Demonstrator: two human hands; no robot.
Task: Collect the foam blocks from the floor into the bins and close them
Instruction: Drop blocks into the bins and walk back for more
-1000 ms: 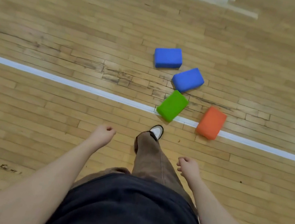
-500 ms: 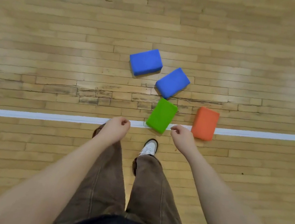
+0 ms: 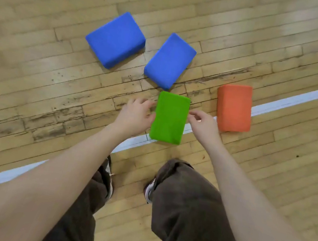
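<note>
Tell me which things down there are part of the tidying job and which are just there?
Part of the job: green block, two blue blocks, orange block, left hand, right hand.

Just there: wooden floor, white line.

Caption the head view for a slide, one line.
Both hands, left hand and right hand, flank the green foam block on the gym floor.

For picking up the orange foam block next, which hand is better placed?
Right. The right hand hovers between the green foam block and the orange foam block, beside the orange one. The left hand is beyond the green block.
</note>
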